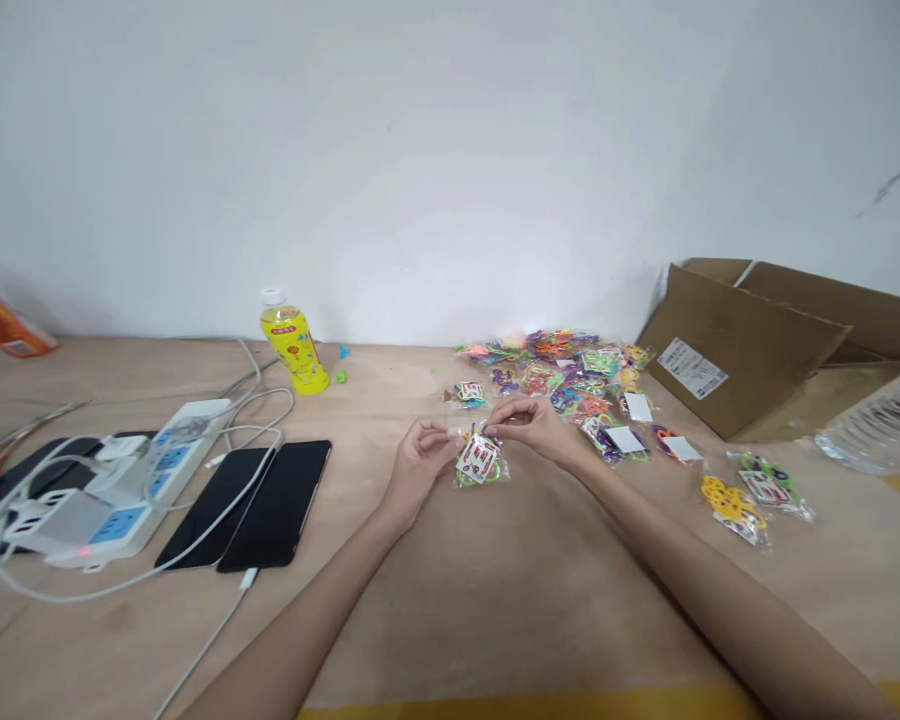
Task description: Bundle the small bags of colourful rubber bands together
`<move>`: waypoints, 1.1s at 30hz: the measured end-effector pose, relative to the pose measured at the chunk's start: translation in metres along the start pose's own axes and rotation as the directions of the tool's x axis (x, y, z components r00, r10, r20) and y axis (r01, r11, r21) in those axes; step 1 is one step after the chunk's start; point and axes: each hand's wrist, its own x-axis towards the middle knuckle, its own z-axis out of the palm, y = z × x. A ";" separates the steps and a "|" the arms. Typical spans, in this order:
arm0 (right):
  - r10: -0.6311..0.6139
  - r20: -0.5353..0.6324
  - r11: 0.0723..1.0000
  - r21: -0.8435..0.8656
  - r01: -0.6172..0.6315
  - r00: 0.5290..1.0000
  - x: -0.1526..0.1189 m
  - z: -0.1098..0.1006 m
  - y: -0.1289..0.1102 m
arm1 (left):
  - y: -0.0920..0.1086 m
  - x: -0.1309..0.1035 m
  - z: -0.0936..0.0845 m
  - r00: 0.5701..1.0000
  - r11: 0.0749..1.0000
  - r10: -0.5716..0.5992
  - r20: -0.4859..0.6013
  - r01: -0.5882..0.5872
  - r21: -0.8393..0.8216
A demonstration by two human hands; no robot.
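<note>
Between my hands is a small clear plastic packet (478, 462) with a printed white card and green and purple plastic pieces inside. My left hand (422, 462) pinches its upper left edge. Thumb and fingertips of my right hand (529, 425) close on its upper right corner, by a purple piece. Just behind them lies another little packet (468, 392) with a printed card. To the right spreads a pile of similar packets (570, 375) with bright plastic shapes. Nearer on the right are a packet with yellow pieces (731, 503) and one with green pieces (771, 484).
An open cardboard box (750, 340) stands at the right, beside a clear plastic item (877, 425). On the left are a yellow bottle (295, 345), a white power strip (161, 480) with cables, and two dark phones (277, 508). An orange package (7, 318) is at the far left.
</note>
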 end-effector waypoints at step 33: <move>0.083 0.291 0.995 0.033 -0.097 0.953 -0.001 -0.016 -0.022 | 0.003 0.010 -0.008 0.983 0.956 -0.046 0.178 -0.008 0.293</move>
